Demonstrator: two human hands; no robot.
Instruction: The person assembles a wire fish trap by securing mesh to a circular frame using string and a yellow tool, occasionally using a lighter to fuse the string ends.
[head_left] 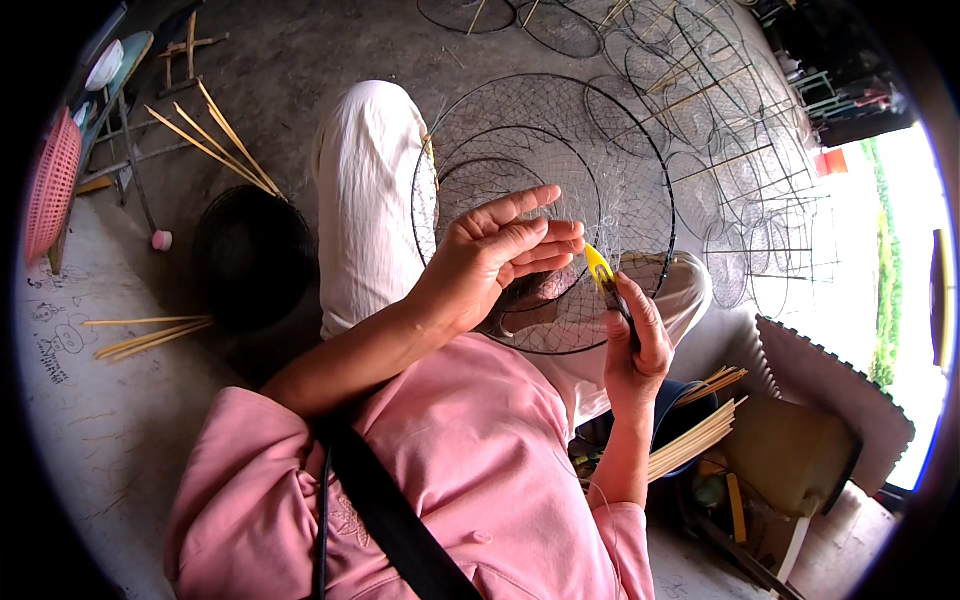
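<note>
A yellow netting needle [600, 266], wound with dark thread toward its lower end, is held between the thumb and fingers of my right hand [642, 335]. My left hand [485, 250] is open, its fingers stretched out, with the fingertips close by the needle's pointed tip. Whether they touch it I cannot tell. Under both hands a round black-rimmed net [520, 105] of fine mesh rests at my legs, with smaller hoops inside it. Pale thin strands of line gather in the mesh just above the needle.
Several hooped net frames [715, 130] spread over the floor at the far right. To the left stand a black round container [250, 262] with thin wooden sticks [228, 142] and a pink basket [54, 185]. Near my right elbow is a dark bucket [680, 395] of sticks [700, 440], beside foam mats [835, 395].
</note>
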